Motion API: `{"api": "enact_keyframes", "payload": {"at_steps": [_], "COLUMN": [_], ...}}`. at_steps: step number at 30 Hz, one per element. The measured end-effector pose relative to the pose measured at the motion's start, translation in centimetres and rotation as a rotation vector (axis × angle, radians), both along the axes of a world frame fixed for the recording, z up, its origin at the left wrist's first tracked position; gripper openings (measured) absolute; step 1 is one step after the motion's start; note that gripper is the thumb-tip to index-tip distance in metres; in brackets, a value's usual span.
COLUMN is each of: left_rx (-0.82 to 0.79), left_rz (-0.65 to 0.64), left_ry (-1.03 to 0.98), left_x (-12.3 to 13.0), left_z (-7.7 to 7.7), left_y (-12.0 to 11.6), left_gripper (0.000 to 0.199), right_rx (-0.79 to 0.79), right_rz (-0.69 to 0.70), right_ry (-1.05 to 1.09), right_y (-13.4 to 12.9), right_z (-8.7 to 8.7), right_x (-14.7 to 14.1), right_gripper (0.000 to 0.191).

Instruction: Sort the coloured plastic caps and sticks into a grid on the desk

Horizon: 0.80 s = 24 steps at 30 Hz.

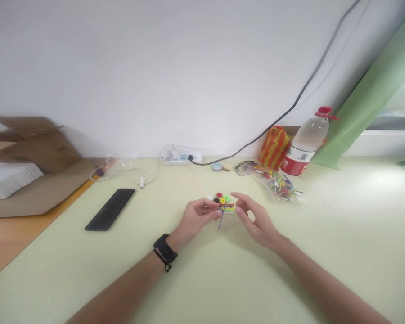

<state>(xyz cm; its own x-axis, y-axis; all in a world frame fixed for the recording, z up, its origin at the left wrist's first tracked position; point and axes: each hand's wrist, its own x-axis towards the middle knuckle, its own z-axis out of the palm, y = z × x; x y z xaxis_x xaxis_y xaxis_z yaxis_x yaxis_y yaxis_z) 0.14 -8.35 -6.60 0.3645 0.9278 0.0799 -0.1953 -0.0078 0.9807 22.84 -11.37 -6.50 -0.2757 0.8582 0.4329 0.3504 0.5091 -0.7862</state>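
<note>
Between thumb and fingers, my left hand pinches a thin blue stick, which stands at a slant with its lower end toward me. My right hand is just to the right of it, thumb and index finger apart, holding nothing that I can see. Behind the stick lie several small round pieces, among them a red disc and a yellow disc. Red, yellow-green and white sticks lie side by side near my fingertips, partly covered by the blue stick and my left fingers.
A black phone-like slab lies at left, near an open cardboard box. Against the wall sits a power strip with cables. On the right are a large water bottle, a red-yellow bag and a clear bag of colored sticks.
</note>
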Motion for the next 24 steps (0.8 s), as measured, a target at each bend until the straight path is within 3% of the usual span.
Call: {"api": "enact_keyframes", "payload": {"at_steps": [4, 7, 10, 12, 19, 24], "left_rx": [-0.013, -0.021, -0.019, -0.016, -0.027, -0.031], "left_rz": [0.015, 0.002, -0.014, -0.011, 0.033, -0.011], "left_ry": [-0.022, -0.036, -0.047, -0.046, -0.036, -0.046], "left_x": [-0.1, 0.0, 0.1, 0.2, -0.2, -0.1], "left_z": [-0.1, 0.1, 0.4, 0.4, 0.0, -0.2], "left_y": [0.1, -0.1, -0.3, -0.3, 0.4, 0.3], "left_gripper": [0.026, 0.024, 0.025, 0.025, 0.025, 0.026], "right_rx": [0.031, -0.101, -0.288, -0.298, -0.268, -0.256], "right_rz": [0.039, 0.090, 0.157, 0.135, 0.041, 0.082], "right_ry": [-0.051, -0.029, 0.053, 0.112, 0.148, 0.208], "right_y": [-0.5, -0.5, -0.1, 0.2, 0.4, 0.3], "right_z": [-0.6, -0.4, 0.2, 0.6, 1.0, 0.7], "right_x": [-0.3, -0.4, -0.1, 0.1, -0.1, -0.7], "right_gripper": [0.065, 0.034, 0.059, 0.062, 0.046, 0.031]}}
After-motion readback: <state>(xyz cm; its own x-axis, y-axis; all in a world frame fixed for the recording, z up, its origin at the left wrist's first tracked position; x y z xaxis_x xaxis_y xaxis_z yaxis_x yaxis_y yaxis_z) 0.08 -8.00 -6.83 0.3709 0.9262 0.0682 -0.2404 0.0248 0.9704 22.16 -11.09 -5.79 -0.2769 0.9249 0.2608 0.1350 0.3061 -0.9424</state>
